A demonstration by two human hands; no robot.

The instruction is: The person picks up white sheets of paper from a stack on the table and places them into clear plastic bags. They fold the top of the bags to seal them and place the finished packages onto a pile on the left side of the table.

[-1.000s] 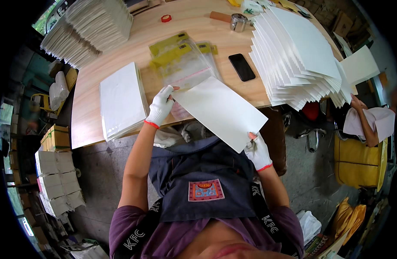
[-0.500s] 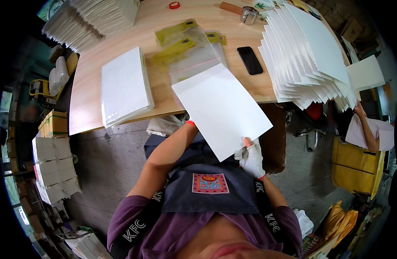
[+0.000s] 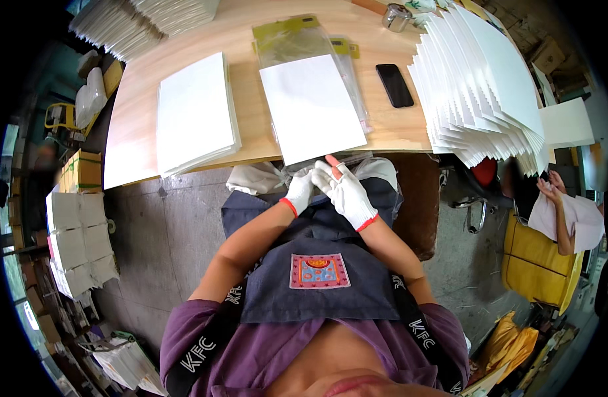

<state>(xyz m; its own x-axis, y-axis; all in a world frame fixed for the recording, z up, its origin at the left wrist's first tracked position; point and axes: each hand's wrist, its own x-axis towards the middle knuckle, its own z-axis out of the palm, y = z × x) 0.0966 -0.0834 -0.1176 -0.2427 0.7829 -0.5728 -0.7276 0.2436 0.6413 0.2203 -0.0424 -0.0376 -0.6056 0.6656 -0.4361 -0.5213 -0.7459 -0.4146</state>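
A stack of white sheets, or a white pad (image 3: 314, 109), lies tilted at the table's near edge, over or inside a clear plastic bag (image 3: 304, 45) with a yellow-green header; which, I cannot tell. My left hand (image 3: 300, 189), in a white glove with a red cuff, is closed at the bag's near end, just below the pad's lower edge. Its fingertips are partly hidden. Close beside it, my right hand (image 3: 347, 197), gloved with a bare fingertip, has its fingers stretched out near the pad's lower corner and holds nothing visible.
Left of the bag lies a pile of bagged white pads (image 3: 195, 112). On the right stand a black phone (image 3: 394, 86), a fanned stack of white pads (image 3: 476, 86) and a metal cup (image 3: 396, 18). More bags (image 3: 347, 49) lie behind. Another person's hands (image 3: 552, 188) show at far right.
The white pad has gone from my hands down onto the bag on the table. Both hands have drawn together at its near edge. The bag beneath now lies straighter.
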